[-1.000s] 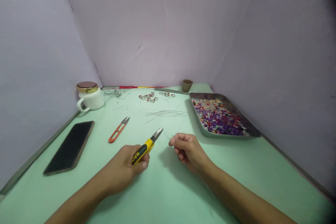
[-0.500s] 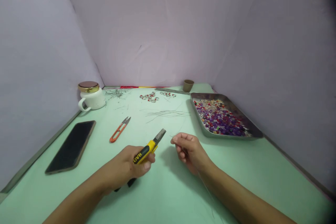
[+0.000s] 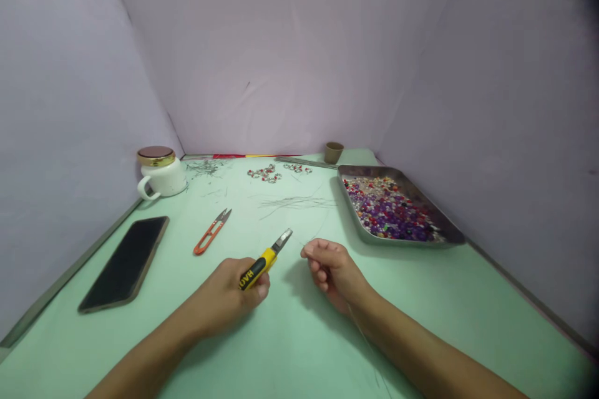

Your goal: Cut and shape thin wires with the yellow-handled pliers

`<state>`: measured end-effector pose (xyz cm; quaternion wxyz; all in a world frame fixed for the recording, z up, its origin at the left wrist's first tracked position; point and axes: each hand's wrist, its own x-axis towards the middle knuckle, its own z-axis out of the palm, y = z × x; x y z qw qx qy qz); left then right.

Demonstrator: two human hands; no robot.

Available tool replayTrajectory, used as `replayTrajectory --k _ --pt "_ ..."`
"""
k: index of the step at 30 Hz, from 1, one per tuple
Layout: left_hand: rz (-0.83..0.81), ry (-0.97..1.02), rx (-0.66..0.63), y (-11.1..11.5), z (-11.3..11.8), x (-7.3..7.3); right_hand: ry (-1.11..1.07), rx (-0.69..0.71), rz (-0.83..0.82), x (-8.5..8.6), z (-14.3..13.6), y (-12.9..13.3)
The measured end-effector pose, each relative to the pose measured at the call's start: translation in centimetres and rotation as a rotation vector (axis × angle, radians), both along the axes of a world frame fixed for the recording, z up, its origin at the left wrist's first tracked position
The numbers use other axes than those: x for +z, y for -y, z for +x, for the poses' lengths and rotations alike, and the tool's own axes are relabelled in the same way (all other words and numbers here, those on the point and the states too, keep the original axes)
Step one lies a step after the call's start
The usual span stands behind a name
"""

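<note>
My left hand point(image 3: 236, 293) is wrapped around a pair of pliers point(image 3: 258, 269) with yellow and black handles. Their metal jaws point up and to the right, toward my other hand; the handle ends are hidden by the palm. Thumb and forefinger of my right hand point(image 3: 334, 269) pinch a thin wire point(image 3: 365, 338). One stretch of it trails down along the forearm, and a short bit sticks out past the fingertips. The plier jaws and the pinched fingers are a small distance apart, not touching.
Orange thread snips point(image 3: 208, 238) and a phone point(image 3: 126, 265) lie at left, a lidded white mug point(image 3: 163, 177) behind them. Loose wires point(image 3: 294, 202) and beaded pieces point(image 3: 264, 173) lie ahead. A metal tray point(image 3: 449, 227) of beads stands right, near a small brown cup point(image 3: 334, 153).
My left hand has turned the pliers slightly, and the black handle ends seen below it before are now hidden. My right hand keeps its pinch on the wire.
</note>
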<state>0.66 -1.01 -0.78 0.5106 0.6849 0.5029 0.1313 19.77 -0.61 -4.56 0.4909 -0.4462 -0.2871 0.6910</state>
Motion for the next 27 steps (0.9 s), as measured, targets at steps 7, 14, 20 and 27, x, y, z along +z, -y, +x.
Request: replayTrajectory --k 7,14,20,27 --pt "0.021 -0.089 -0.090 0.2 -0.2 0.9 -0.203 0.048 -0.046 0.3 0.2 -0.2" --pt "0.063 -0.105 -0.101 0.7 0.2 1.3 -0.241 0.125 -0.101 0.6 0.0 0.0" --pt "0.069 -0.116 -0.018 1.0 0.6 0.8 -0.257 0.142 -0.121 0.4 0.1 -0.1" --pt "0.024 0.037 0.113 -1.1 -1.2 0.3 -0.200 0.127 -0.099 0.5 -0.1 0.2"
